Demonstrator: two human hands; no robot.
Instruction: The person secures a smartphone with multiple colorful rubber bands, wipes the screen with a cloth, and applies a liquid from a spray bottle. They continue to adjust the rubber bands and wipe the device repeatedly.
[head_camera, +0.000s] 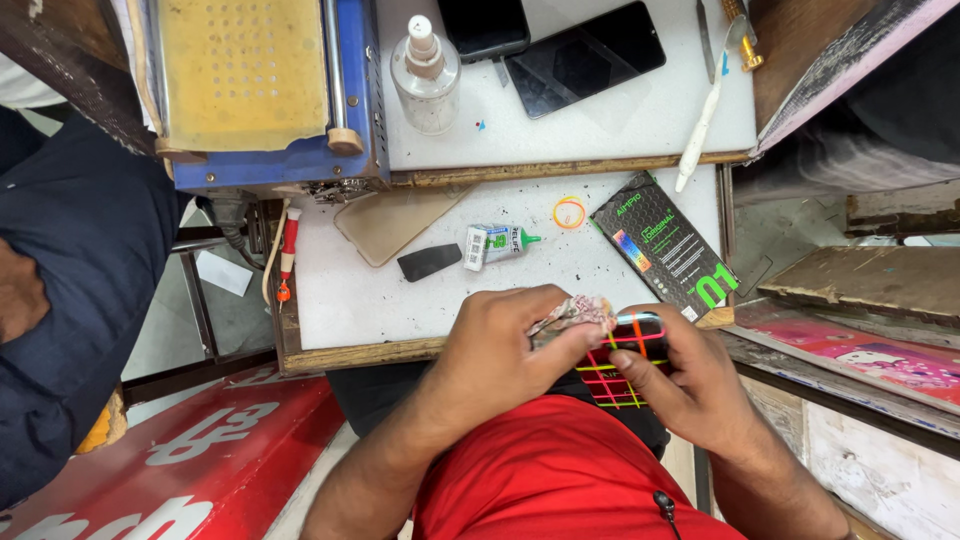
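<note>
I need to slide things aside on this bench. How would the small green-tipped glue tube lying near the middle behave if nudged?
The glue tube lies on its side, so it may roll or pivot rather than slide straight. It looks small, probably light. Its pointed green tip faces the orange rubber band, which a push might catch.

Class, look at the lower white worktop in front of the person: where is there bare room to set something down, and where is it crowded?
Bare room lies on the white worktop, from its left edge to the black scraper and glue tube, down to the left hand. A smaller patch sits between the rubber band and the hands. The right side is crowded by the dark box.
</note>
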